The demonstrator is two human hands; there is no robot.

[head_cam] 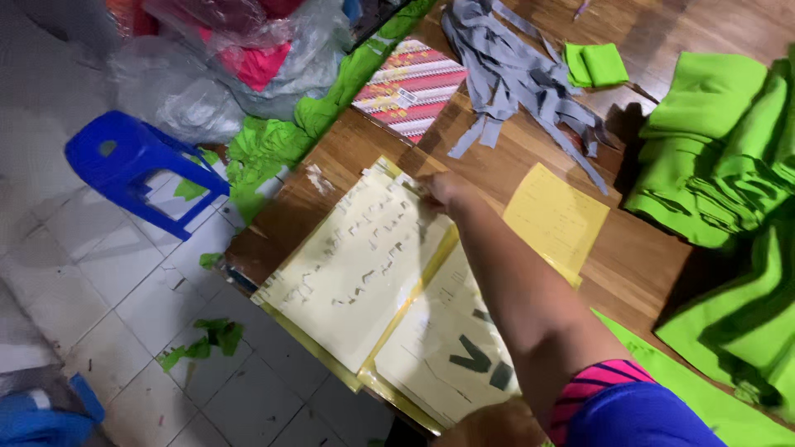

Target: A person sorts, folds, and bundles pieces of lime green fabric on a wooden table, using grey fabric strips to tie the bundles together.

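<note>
Fingering cream sheets on a wooden table.
Right hand (445, 192) pinches top cream sheet's (356, 265) corner; second sheet (443, 352) and yellow sheet (556, 219) lie untouched; left hand unseen.

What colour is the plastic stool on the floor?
Blue; the plastic stool shows clearly in the head view.

- A pale cream sheet (356, 265), printed with rows of small dark shapes, is lying flat and tilted on a wooden table, its lower left corner hanging over the table's edge.
- Its far corner is being touched by a hand (445, 192) reaching from the lower right.
- A glossy yellow backing is showing along its borders.
- A second cream sheet (447, 343), carrying larger dark cut-out shapes, is lying just beside it to the right, partly covered by the reaching forearm.
</note>
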